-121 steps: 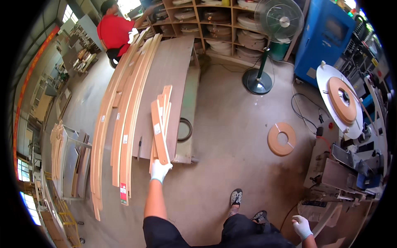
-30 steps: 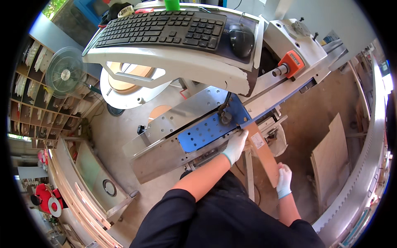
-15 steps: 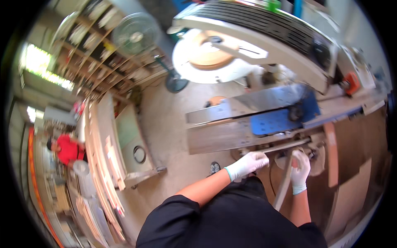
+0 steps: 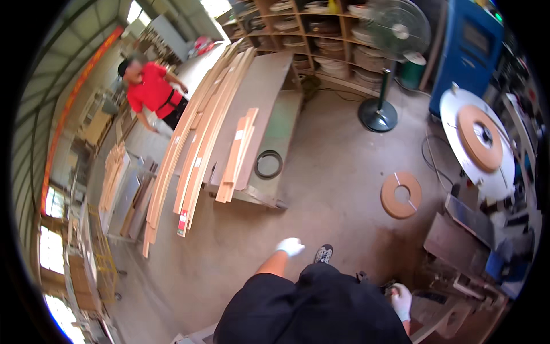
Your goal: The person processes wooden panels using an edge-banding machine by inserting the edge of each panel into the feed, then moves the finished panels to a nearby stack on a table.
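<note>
My left hand (image 4: 291, 246), in a white glove, hangs over the bare floor just left of my shoe (image 4: 323, 253). Its fingers are smeared by motion, and I see nothing in it. Low on the right, my right hand (image 4: 402, 301), also white-gloved, has curled fingers beside a small dark part near my leg. What those fingers hold, if anything, I cannot make out. Right of that hand stands the machine with its flat metal table (image 4: 455, 243). A white disc (image 4: 452, 123) on it carries a roll of brown edge banding (image 4: 480, 137).
Long wooden strips (image 4: 209, 132) lie across a worktable (image 4: 260, 109) at left, near a person in a red shirt (image 4: 150, 92). A brown banding roll (image 4: 401, 195) lies on the floor. Behind are a standing fan (image 4: 379, 114), a blue cabinet (image 4: 467, 51) and shelves of rolls (image 4: 329, 43).
My view has swung left, away from the machine, which now sits at the right edge. Both hands have come away from the pale bar and machine front; my left hand is now over the floor.
</note>
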